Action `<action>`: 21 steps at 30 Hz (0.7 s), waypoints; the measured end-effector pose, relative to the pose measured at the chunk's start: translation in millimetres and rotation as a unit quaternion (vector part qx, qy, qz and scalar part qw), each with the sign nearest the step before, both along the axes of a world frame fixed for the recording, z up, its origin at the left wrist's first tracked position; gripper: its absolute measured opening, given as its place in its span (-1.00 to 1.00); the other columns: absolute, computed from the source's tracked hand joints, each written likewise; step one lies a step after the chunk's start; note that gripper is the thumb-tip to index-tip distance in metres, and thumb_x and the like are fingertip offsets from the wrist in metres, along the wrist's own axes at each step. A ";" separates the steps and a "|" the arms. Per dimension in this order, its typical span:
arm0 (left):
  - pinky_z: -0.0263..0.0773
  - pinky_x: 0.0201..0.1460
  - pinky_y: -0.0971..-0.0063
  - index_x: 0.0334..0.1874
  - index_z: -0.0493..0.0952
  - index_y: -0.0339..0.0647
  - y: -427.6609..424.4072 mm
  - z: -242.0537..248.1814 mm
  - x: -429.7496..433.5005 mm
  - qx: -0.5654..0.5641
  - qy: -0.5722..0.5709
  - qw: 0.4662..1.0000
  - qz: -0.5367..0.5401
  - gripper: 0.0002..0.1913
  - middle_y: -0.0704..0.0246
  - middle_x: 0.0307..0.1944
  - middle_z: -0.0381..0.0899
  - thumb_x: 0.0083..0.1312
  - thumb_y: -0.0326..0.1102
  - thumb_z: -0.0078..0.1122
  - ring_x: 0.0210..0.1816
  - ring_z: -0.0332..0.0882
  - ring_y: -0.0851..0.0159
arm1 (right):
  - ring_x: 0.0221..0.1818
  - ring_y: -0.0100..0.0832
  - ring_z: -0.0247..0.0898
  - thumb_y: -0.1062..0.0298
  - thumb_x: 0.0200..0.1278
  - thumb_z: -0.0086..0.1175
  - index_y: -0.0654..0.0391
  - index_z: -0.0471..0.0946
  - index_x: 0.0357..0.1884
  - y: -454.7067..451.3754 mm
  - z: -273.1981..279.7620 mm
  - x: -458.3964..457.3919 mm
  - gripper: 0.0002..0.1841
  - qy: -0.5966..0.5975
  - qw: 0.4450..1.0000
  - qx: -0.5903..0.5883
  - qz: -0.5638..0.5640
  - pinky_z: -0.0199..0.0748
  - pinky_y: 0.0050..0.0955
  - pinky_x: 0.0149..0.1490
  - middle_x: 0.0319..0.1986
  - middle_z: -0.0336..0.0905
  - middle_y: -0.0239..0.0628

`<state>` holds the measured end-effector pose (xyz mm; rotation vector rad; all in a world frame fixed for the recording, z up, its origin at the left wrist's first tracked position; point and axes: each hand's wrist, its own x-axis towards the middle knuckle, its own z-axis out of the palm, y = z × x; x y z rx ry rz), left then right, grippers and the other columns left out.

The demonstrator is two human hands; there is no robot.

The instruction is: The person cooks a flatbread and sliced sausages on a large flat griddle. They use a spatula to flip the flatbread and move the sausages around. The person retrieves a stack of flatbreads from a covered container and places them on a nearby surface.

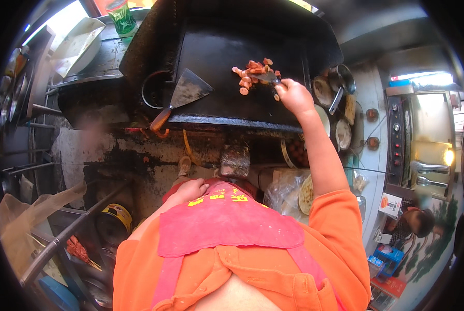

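My right hand (295, 95) grips the handle of a small metal scraper (267, 77) over the black flat griddle (224, 54). The scraper's blade lies among chopped pink sausage pieces (253, 70), heaped right of the griddle's middle. Two loose slices sit a little apart, near my fingers. My left hand (193, 189) rests on the red apron at my lap, with no object visible in it; its fingers are partly hidden. A wide metal scraper with a wooden handle (162, 119) lies across the griddle's front left edge.
Right of the griddle stand a saucepan (341, 79), a wooden block (350, 109) and a lit heating appliance (430, 147). Bagged flatbreads (306, 194) sit below. At left are a white tub (78, 46), a metal rail (76, 221) and skewered meat (77, 248). A person (414, 223) is at far right.
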<state>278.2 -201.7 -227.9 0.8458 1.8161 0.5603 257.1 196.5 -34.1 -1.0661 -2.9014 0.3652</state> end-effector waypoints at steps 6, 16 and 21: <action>0.44 -0.03 0.07 -0.10 0.54 -0.27 -6.3 -6.3 -3.5 0.004 -0.011 1.000 0.011 -0.59 -0.03 -0.18 0.63 0.43 0.00 -0.04 -0.08 0.57 -0.14 | -0.04 -0.06 0.59 0.01 0.25 0.10 0.05 0.62 0.05 5.7 15.4 1.6 -0.56 -0.006 1.000 0.010 0.008 0.52 -0.18 0.07 -0.17 0.68 -0.08; 0.44 -0.06 0.06 -0.10 0.52 -0.29 -17.8 -19.7 -2.0 0.010 -0.004 1.000 0.028 -0.59 -0.03 -0.20 0.63 0.43 0.00 -0.04 -0.11 0.58 -0.14 | -0.05 -0.06 0.59 -0.01 0.25 0.11 -0.01 0.61 0.05 -10.9 16.3 -27.6 -0.58 -0.008 0.999 0.001 0.035 0.52 -0.15 0.05 -0.17 0.68 -0.09; 0.44 -0.05 0.07 -0.06 0.52 -0.28 -13.9 -1.8 -10.7 -0.025 -0.016 0.999 0.044 -0.58 -0.03 -0.19 0.63 0.43 0.00 -0.04 -0.10 0.58 -0.14 | -0.05 -0.08 0.58 0.02 0.25 0.09 -0.03 0.62 0.05 -12.7 15.9 -38.0 -0.60 -0.093 0.993 0.013 0.075 0.52 -0.15 0.07 -0.15 0.67 -0.11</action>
